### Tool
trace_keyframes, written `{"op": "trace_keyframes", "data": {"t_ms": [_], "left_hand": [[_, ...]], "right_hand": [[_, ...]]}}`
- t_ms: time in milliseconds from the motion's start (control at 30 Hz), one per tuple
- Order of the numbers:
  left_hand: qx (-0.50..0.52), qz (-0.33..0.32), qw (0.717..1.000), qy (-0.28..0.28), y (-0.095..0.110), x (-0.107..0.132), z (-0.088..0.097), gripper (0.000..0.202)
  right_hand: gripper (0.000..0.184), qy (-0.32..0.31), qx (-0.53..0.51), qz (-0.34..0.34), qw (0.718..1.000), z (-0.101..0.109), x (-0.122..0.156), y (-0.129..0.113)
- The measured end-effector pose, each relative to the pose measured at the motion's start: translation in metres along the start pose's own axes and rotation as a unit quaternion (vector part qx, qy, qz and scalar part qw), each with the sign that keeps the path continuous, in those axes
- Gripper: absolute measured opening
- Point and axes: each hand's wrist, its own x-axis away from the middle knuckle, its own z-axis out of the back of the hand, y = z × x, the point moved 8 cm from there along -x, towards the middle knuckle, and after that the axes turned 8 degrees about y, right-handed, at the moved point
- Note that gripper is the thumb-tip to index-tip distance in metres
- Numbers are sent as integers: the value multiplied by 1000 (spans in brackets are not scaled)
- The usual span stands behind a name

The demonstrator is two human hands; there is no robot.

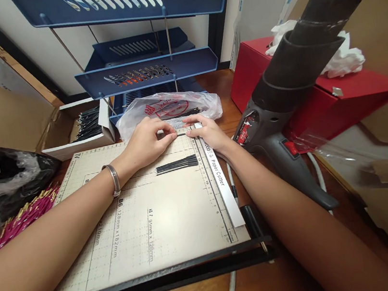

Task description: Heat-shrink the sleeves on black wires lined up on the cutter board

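My left hand (149, 141), with a metal bangle at the wrist, is closed in a pinch at the far end of the paper cutter's board (174, 207). Between its fingertips and my right hand (210, 136) runs a short dark length of thin black strand (181, 134). My right thumb presses at the strand's other end, beside the cutter's edge, with the forefinger bent above it. Closer to me lies a row of thin black strands (177, 164), side by side, their right ends near the ruler scale. A white strip (223, 180) marked "Paper Cutter" runs along the right edge.
Behind the board sits a clear plastic bag (170, 107), under a blue tiered rack (146, 70). A white box (77, 143) of black strands stands left, above magenta strands (31, 213). A black heat gun or dryer (277, 118) and red box (358, 96) stand right.
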Motion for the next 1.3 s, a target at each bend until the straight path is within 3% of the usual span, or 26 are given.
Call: {"op": "trace_keyframes", "data": {"t_ms": [1300], "left_hand": [[-7, 6, 1000, 3, 1, 0, 1, 27]], "right_hand": [[54, 3, -1, -1, 1000, -1, 3, -4]]}}
